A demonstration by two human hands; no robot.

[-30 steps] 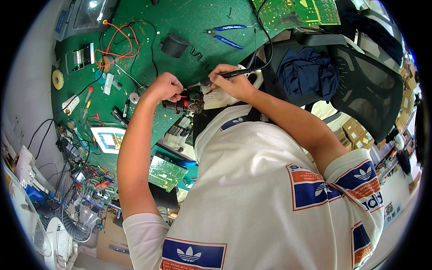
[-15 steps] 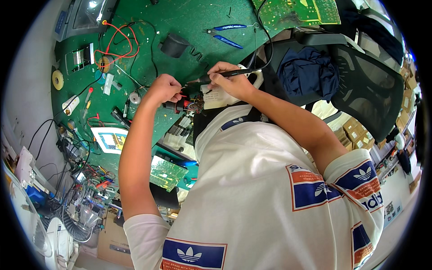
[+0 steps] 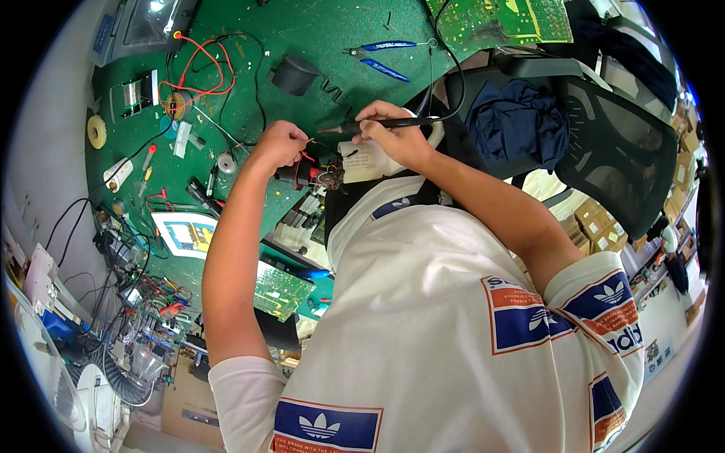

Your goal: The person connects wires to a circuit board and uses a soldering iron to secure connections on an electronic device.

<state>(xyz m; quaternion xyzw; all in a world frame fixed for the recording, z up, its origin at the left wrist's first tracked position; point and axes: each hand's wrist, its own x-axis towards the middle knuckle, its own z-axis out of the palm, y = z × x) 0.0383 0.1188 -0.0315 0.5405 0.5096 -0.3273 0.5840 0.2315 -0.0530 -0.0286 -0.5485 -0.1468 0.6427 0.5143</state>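
Observation:
My right hand (image 3: 394,138) grips a black soldering iron (image 3: 389,123) like a pen. The iron's tip points left, a short gap from the fingers of my left hand (image 3: 284,145). Those fingers are pinched on the end of a thin wire (image 3: 313,141); how much of it lies inside them is hidden. Below sits a device with a cream housing (image 3: 366,161) bearing a printed label. From its left end sticks out a dark round part (image 3: 296,176) with a bundle of coloured wires (image 3: 329,178).
Blue-handled cutters (image 3: 385,47), a black cup-like holder (image 3: 294,75) with a coiled spring and a green circuit board (image 3: 502,23) lie on the green bench. Red test leads (image 3: 215,72) and a solder spool (image 3: 177,106) are at left. An office chair (image 3: 612,143) stands right.
The soldering iron's tip has drawn up and away from the wire at my left fingers. My left hand has shifted only slightly.

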